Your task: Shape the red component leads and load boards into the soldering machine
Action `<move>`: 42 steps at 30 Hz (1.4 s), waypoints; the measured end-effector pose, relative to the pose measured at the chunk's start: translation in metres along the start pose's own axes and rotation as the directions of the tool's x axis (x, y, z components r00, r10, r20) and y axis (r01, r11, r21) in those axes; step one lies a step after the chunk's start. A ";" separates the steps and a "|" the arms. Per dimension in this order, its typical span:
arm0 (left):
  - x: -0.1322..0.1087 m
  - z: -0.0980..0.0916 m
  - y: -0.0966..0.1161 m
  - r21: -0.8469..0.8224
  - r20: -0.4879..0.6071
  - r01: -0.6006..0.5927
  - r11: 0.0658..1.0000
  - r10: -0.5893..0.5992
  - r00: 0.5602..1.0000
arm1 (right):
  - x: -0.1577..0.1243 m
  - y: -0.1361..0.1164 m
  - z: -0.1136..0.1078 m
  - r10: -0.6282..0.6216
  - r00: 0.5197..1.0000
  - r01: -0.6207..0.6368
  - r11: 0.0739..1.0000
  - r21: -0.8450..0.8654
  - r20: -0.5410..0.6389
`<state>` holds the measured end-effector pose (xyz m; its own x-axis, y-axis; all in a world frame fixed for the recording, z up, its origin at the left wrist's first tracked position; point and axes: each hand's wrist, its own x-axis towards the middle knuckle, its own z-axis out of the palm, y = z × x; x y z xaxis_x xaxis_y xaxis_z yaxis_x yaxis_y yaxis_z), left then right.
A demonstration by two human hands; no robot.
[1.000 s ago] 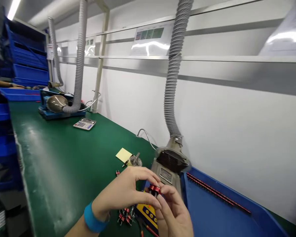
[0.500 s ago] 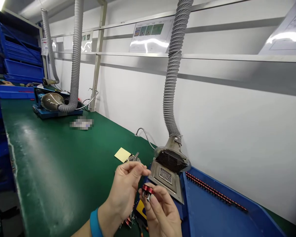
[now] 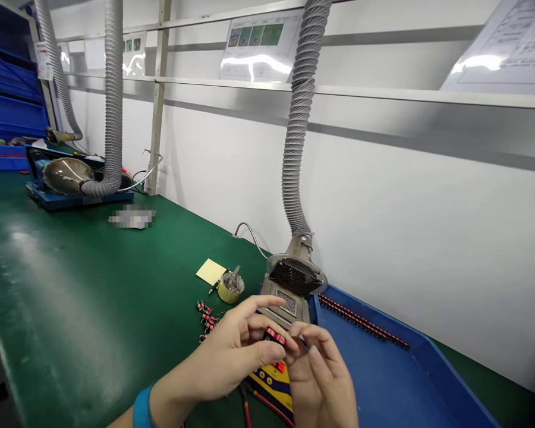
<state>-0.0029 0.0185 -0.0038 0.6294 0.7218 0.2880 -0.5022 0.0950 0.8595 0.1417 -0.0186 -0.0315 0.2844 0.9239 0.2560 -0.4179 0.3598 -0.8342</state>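
Note:
A small red-and-black component (image 3: 275, 336) is held between the thumb and fingers of my left hand (image 3: 232, 356), which wears a blue wristband. My right hand (image 3: 323, 380) is close beside it, its thumb and fingers curled in a pinch; whatever sits between those fingertips is too small to make out. Below the hands, another red part (image 3: 279, 367) shows by a yellow-and-blue panel (image 3: 270, 383), and red-handled pliers (image 3: 267, 405) lie in front. Several more red-and-black components (image 3: 208, 320) are scattered on the green table to the left of my hands.
Behind my hands stands a metal-topped unit (image 3: 289, 302) under a fume hood (image 3: 296, 270) with a grey hose (image 3: 296, 148). A blue tray (image 3: 383, 380) at right holds a row of red-and-black parts (image 3: 361, 321). A yellow tub (image 3: 230, 288) and yellow notepaper (image 3: 211, 271) lie left.
The red-and-black component has passed from my right hand's fingers to my left hand's. My right hand has shifted right, and the view has turned right, uncovering the tub and scattered components.

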 end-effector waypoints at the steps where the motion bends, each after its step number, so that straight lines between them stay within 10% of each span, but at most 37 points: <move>1: -0.001 -0.002 0.001 -0.022 0.048 0.039 0.999 -0.038 0.998 | -0.002 -0.005 0.000 0.027 1.000 -0.027 0.999 -0.030 0.013; 8: -0.003 -0.001 0.009 0.086 0.134 0.209 0.974 -0.219 0.966 | -0.009 -0.019 0.008 0.198 0.967 -0.179 0.975 -0.129 0.159; 12: -0.006 0.000 0.013 0.263 0.076 0.208 0.942 -0.235 0.969 | -0.005 -0.021 0.009 0.183 0.982 -0.182 0.983 -0.013 0.040; 17: -0.009 -0.002 0.016 0.260 0.029 0.210 0.942 -0.226 0.974 | -0.004 -0.026 0.007 0.039 0.994 -0.042 0.999 -0.025 -0.104; 23: -0.010 0.000 0.018 0.278 0.037 0.179 0.944 -0.196 0.980 | -0.010 -0.024 0.002 0.008 0.987 0.052 0.927 -0.371 0.158; 34: -0.012 0.004 0.017 0.308 0.043 0.164 0.937 -0.185 0.982 | -0.011 -0.019 0.006 0.044 0.991 -0.017 0.977 -0.213 0.125; 42: -0.011 0.005 0.014 0.321 0.072 0.085 0.943 -0.114 0.991 | -0.013 -0.015 0.009 -0.177 0.978 0.203 0.917 -0.342 0.107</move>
<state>-0.0142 0.0083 0.0069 0.7236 0.6551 0.2175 -0.2294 -0.0690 0.9709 0.1365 -0.0351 -0.0183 0.2600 0.8541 0.4504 -0.0306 0.4735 -0.8803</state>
